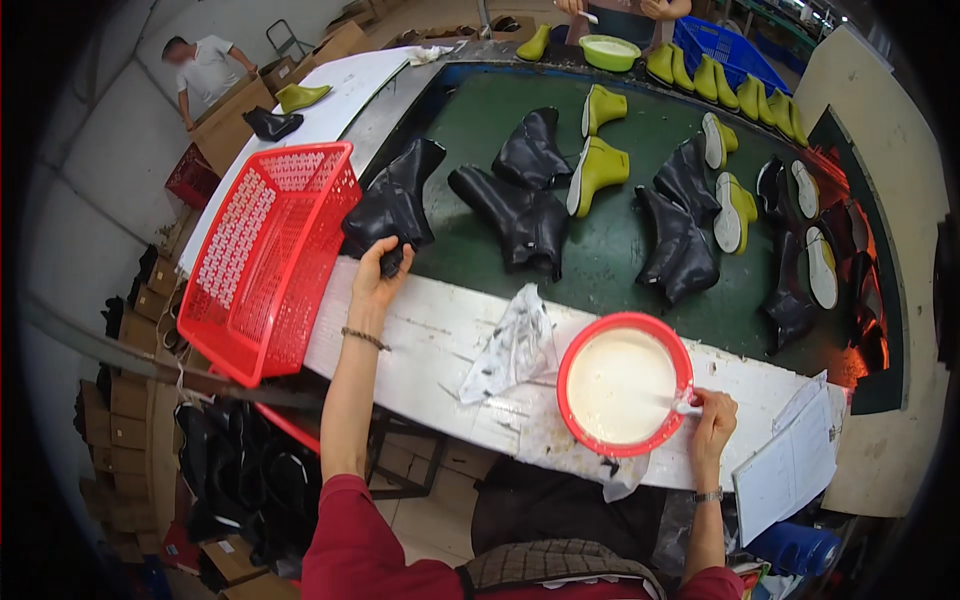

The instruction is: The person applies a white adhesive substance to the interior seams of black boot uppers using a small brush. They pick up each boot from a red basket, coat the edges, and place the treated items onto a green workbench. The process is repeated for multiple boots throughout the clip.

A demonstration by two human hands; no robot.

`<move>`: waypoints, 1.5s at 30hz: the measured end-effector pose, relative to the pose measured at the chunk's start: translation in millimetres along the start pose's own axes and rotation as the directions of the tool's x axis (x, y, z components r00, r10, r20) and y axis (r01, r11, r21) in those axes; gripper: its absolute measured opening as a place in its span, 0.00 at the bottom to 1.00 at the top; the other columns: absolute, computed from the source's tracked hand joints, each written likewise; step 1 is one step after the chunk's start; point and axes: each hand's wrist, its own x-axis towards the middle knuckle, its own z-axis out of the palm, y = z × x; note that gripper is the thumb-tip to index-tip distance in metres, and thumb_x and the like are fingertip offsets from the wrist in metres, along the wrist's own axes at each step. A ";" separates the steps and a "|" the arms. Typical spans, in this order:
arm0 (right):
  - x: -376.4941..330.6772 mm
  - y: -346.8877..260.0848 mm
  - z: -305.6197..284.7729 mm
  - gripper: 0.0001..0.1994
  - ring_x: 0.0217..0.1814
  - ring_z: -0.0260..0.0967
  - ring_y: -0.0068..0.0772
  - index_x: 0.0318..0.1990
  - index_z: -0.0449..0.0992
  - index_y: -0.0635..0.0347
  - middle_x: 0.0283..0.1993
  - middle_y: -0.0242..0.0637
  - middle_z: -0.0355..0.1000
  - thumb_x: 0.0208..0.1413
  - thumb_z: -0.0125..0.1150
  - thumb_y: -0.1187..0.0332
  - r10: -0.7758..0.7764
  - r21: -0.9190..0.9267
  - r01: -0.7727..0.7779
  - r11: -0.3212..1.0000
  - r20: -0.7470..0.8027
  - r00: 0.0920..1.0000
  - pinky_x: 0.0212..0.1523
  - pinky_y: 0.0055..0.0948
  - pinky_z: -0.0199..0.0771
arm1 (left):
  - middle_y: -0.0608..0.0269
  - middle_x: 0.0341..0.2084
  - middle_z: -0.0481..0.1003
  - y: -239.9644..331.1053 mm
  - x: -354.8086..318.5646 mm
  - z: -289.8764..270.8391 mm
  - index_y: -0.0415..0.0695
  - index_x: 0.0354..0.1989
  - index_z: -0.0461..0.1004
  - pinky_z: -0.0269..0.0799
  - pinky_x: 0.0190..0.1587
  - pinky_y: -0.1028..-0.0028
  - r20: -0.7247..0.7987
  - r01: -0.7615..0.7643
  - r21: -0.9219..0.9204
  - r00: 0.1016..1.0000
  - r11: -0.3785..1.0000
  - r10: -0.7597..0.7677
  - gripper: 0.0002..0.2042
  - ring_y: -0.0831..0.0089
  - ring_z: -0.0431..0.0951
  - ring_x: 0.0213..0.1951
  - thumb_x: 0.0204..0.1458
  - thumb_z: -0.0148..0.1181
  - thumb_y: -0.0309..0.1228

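My left hand (385, 268) is closed on the lower end of a black leather boot upper (398, 195), which leans over the near left corner of the green belt beside the red basket. My right hand (713, 425) grips a white-handled tool (686, 407), perhaps a brush. Its far end goes into a red bowl (682, 350) of creamy white liquid (620, 385); the tip is hidden. Left of the bowl lies a crumpled, stained white cloth (512, 345). Further black boot uppers (515, 215) and yellow-green shoe-shaped pieces (600, 177) lie on the belt.
The red plastic basket (265, 250) stands at the left. A glowing orange opening (868, 340) is at the belt's right end. Across the belt, a person's hands (663, 8) are near a green bowl (609, 53) and a blue crate (730, 55). Papers (785, 465) hang at the right.
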 end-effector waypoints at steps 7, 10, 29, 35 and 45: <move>4.1 -8.1 -0.1 0.18 0.32 0.67 0.32 0.34 0.83 0.61 0.24 0.31 0.74 0.68 0.47 0.66 0.058 -0.053 -0.057 0.997 0.008 0.998 0.47 0.35 0.60 | 0.54 0.38 0.76 29.7 179.6 52.0 0.32 0.42 0.72 0.87 0.39 0.64 -0.019 -0.227 0.371 0.968 0.900 0.252 0.09 0.62 0.80 0.37 0.55 0.64 0.15; 3.6 -3.9 0.6 0.19 0.31 0.66 0.32 0.32 0.82 0.62 0.24 0.31 0.73 0.68 0.46 0.63 0.078 -0.066 -0.076 0.995 0.020 0.997 0.46 0.36 0.59 | 0.55 0.41 0.75 16.0 221.1 64.3 0.33 0.45 0.71 0.88 0.40 0.63 -0.010 -0.253 0.386 0.961 0.887 0.278 0.12 0.63 0.80 0.41 0.54 0.64 0.15; 12.1 -1.4 4.2 0.22 0.30 0.61 0.34 0.29 0.80 0.63 0.22 0.33 0.68 0.69 0.45 0.61 0.093 -0.071 -0.090 0.993 0.048 0.994 0.43 0.37 0.56 | 0.46 0.50 0.81 -122.8 189.6 229.3 0.35 0.60 0.69 0.59 0.62 0.39 0.326 -0.271 0.452 0.937 -0.850 -0.126 0.45 0.51 0.81 0.54 0.39 0.76 0.57; 9.6 -4.7 1.0 0.19 0.29 0.63 0.35 0.30 0.83 0.60 0.22 0.33 0.69 0.65 0.49 0.60 0.136 -0.054 -0.134 0.990 0.047 0.990 0.43 0.37 0.57 | 0.47 0.54 0.78 -132.7 216.1 250.8 0.44 0.56 0.76 0.63 0.59 0.39 0.320 -0.190 0.537 0.947 -0.822 -0.010 0.35 0.45 0.78 0.57 0.45 0.73 0.55; 14.4 2.4 5.1 0.22 0.27 0.58 0.36 0.25 0.78 0.62 0.19 0.33 0.64 0.66 0.46 0.57 0.082 -0.073 -0.081 0.994 0.021 0.996 0.40 0.39 0.55 | 0.51 0.58 0.68 -36.5 337.0 201.4 0.56 0.68 0.65 0.62 0.61 0.47 0.631 -0.014 0.555 0.658 -0.832 0.410 0.40 0.49 0.65 0.64 0.43 0.76 0.42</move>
